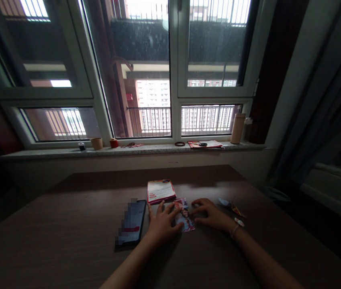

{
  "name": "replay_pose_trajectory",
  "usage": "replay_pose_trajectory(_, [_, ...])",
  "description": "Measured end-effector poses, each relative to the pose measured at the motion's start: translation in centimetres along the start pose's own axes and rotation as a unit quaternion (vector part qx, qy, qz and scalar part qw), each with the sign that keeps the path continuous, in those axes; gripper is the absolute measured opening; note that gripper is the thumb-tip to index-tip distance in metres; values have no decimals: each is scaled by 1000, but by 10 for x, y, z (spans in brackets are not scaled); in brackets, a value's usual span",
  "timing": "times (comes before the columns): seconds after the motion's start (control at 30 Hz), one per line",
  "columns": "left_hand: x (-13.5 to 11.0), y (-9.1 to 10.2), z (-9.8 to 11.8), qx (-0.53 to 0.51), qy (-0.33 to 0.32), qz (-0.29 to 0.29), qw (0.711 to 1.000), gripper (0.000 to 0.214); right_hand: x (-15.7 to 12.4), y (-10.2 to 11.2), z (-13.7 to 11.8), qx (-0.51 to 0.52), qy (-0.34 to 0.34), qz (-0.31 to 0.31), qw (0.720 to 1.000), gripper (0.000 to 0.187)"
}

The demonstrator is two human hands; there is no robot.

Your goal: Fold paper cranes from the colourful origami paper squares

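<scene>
A small colourful printed card or packet [185, 216] lies flat on the brown table between my hands. My left hand [162, 222] is spread, its fingers over the left edge of the printed piece. At its right edge rests my right hand [209, 214], fingers apart and slightly curled, with nothing seen in the grasp. Just beyond the left fingertips sits a stack of white cards with red edges [160, 190]. A dark smartphone [132, 222] lies left of my left hand, partly pixelated.
A crumpled wrapper [230, 206] lies beyond my right wrist. Along the windowsill [158, 151] stand a beige bottle [238, 128], a tan cup [96, 143], a red spool [114, 143] and a dark small jar [81, 146]. Papers [211, 143] with scissors also rest there.
</scene>
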State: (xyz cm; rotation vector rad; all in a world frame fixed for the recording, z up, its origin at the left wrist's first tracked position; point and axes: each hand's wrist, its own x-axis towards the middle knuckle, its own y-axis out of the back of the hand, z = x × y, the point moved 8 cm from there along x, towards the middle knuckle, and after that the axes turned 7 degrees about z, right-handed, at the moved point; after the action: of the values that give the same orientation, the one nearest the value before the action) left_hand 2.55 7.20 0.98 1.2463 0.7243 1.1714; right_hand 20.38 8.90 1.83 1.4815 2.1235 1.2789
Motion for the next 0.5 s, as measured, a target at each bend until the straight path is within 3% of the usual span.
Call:
replay_pose_trajectory(0.1, [0, -3, -2, -10, 6, -11, 1000, 56, 1, -1, 2, 6, -14, 13, 1000, 23])
replay_pose_trajectory(0.3, [0, -8, -3, -5, 18, -48, 999, 60, 5, -8, 7, -8, -52, 37, 998, 18])
replay_pose_trajectory(0.5, [0, -5, -3, -16, 17, -35, 999, 58, 7, -3, 9, -46, -81, 75, 993, 16])
